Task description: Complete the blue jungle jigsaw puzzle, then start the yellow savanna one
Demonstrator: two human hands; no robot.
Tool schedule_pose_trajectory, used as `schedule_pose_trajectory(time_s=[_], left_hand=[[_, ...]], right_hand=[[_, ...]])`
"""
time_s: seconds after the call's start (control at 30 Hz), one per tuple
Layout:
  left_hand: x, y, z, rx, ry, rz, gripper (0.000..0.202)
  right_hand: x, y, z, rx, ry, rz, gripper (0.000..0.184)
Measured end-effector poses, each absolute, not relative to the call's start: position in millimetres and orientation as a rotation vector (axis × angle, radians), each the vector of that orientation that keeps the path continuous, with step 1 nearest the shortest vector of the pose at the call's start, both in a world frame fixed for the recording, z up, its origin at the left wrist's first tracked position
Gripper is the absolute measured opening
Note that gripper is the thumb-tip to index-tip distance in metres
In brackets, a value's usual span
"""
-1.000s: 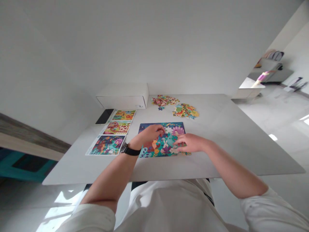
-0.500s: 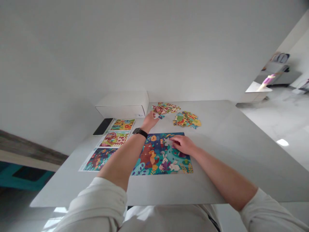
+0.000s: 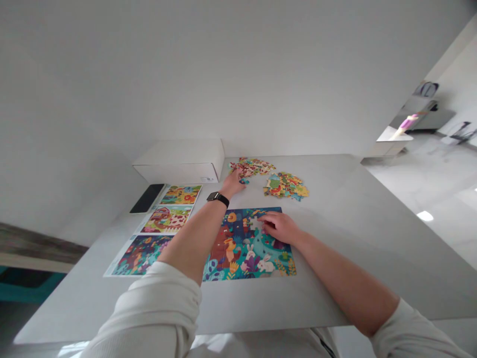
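Observation:
A mostly assembled jigsaw puzzle [image 3: 231, 251] with forest animals lies flat on the table. Its upper part has a pale gap [image 3: 255, 223] where the tabletop shows through. My right hand [image 3: 279, 226] rests on the puzzle beside this gap, fingers curled in and fingertips at its edge; whatever is under them is hidden. Farther back, my left hand [image 3: 232, 183], with a black watch on the wrist, reaches to the near edge of a pile of reddish puzzle pieces [image 3: 257, 167]. Its thumb and fingers are apart around a small blue puzzle piece [image 3: 244, 182] on the table.
A second pile of yellowish pieces [image 3: 286, 186] lies to the right. On the left are picture sheets [image 3: 167, 219], partly under my left forearm, and a dark phone [image 3: 147, 198]. A white box [image 3: 179, 161] stands against the wall behind them.
My left hand has shifted slightly at the reddish pile, its fingers now closer to the pieces. The right hand stays by the gap. The whole view has tilted a little.

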State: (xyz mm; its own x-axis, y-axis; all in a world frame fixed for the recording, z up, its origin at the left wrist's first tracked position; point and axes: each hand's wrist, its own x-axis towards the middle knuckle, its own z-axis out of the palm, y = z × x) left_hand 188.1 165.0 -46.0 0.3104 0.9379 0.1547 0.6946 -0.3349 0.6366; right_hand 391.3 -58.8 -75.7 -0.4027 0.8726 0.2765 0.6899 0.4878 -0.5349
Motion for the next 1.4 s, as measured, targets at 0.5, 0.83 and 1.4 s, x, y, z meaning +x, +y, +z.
schedule_pose_trajectory(time_s=[0.5, 0.83, 1.4], left_hand=[[155.8, 59.0, -3.4, 1.65, 1.144, 1.076, 0.025], [159.6, -31.4, -5.1, 1.136, 0.934, 1.083, 0.032], [163.8, -41.7, -33.5, 1.0, 0.843, 1.035, 0.048]], right_hand=[[393.8, -59.7, -74.3, -1.294, -2.17, 0.46, 0.033], [386.6, -71.5, -59.7, -1.219, -1.864, 0.26, 0.055], [384.4, -79.7, -49.8, -1.035, -1.996, 0.016, 0.038]])
